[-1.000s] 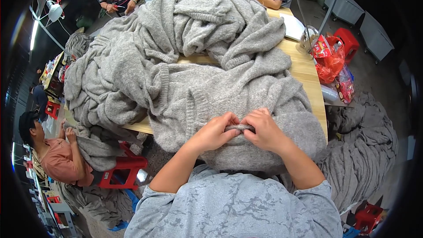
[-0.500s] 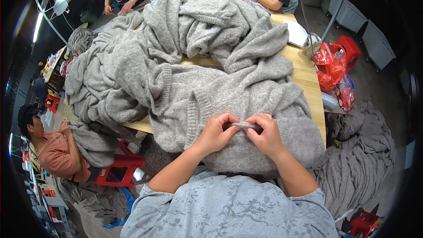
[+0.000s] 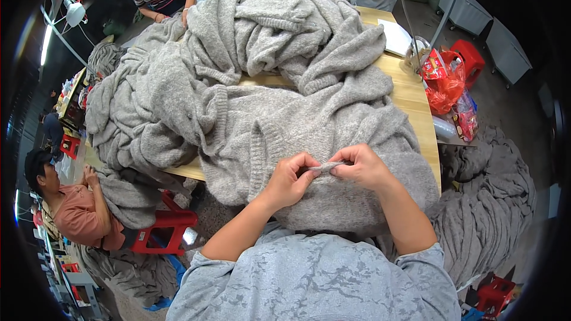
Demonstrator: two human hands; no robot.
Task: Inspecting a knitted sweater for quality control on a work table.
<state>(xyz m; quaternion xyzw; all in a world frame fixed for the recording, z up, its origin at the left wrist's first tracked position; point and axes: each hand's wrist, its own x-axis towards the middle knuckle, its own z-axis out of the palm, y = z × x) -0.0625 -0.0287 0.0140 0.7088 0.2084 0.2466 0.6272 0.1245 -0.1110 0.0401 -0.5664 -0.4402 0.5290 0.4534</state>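
Pinching a small raised fold of grey knit sweater [image 3: 333,142] between both hands, close to the body at the near edge of the wooden bench [image 3: 410,92]. Left hand [image 3: 289,179] curling shut on the fold, thumb and fingertips pressing its left end. Right hand [image 3: 361,166] gripping the same fold from the right, fingers bent over the top, thumb hidden beneath. Hands nearly touching, the pinched ridge of fabric spanning between them.

Sweater looking thick and fuzzy, light heather grey, ribbed bands running along an edge left of the hands; lower part draping over the bench edge toward the lap. Lying in front of a large heap of like grey knitwear [image 3: 238,41] covering most of the bench and spilling off its left side.

Red plastic bag [image 3: 445,80] sitting at the right end of the bench. More grey knitwear [image 3: 488,214] piling on the floor at right. Seated person in an orange shirt [image 3: 77,217] at lower left, beside a red stool [image 3: 163,229].
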